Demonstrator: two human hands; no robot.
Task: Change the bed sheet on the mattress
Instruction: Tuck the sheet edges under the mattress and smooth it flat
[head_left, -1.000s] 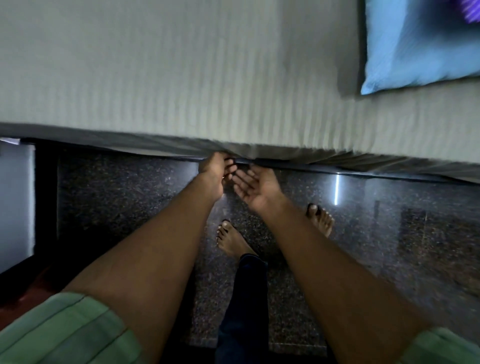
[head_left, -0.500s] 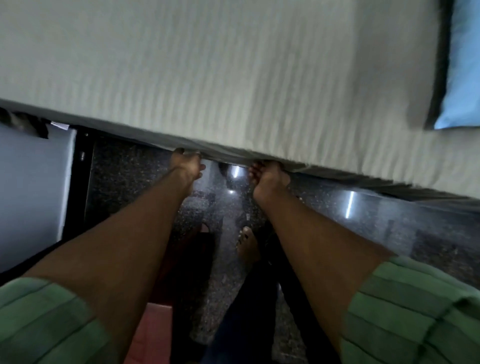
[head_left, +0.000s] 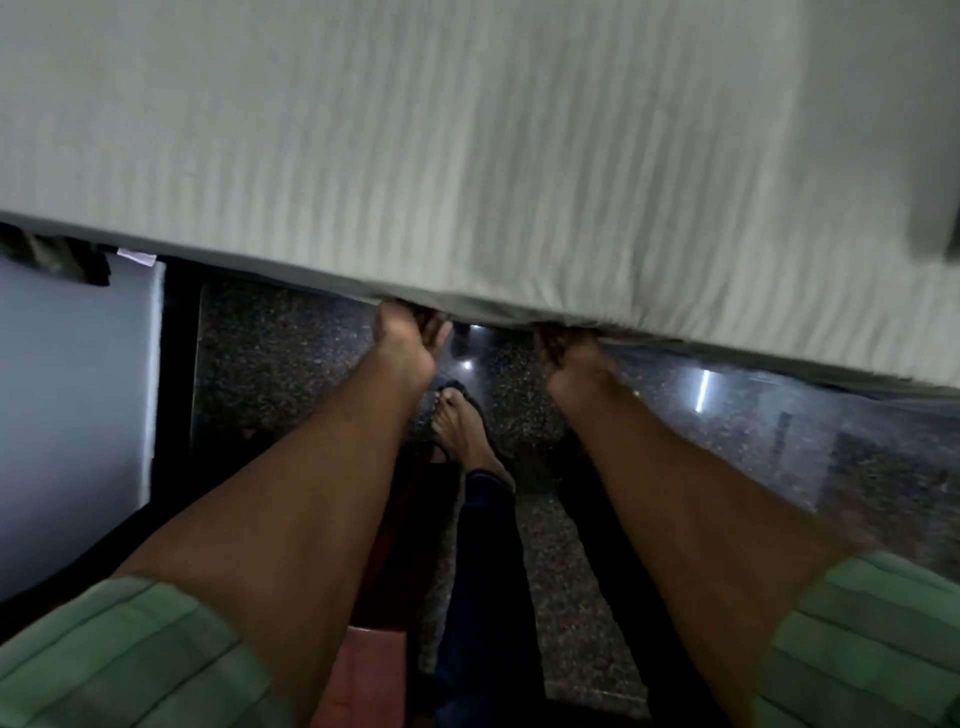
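Observation:
A pale, faintly striped bed sheet (head_left: 467, 156) covers the mattress and fills the upper half of the view. Its near edge hangs over the mattress side. My left hand (head_left: 402, 340) reaches under that edge with its fingers curled around the sheet's hem. To its right, my right hand (head_left: 569, 353) is tucked under the same edge, with its fingers hidden beneath the cloth. Both arms stretch forward from green striped sleeves.
Below the bed lies a dark speckled polished floor (head_left: 779, 441) with light reflections. My bare foot (head_left: 462, 431) and dark trouser leg stand between my arms. A pale upright panel (head_left: 72, 415) stands at the left, and a reddish object (head_left: 363, 675) sits near the bottom.
Both hands moved from open in front of the bed edge to under the sheet's hem and spread apart. The view swung left, so the blue pillow left the frame.

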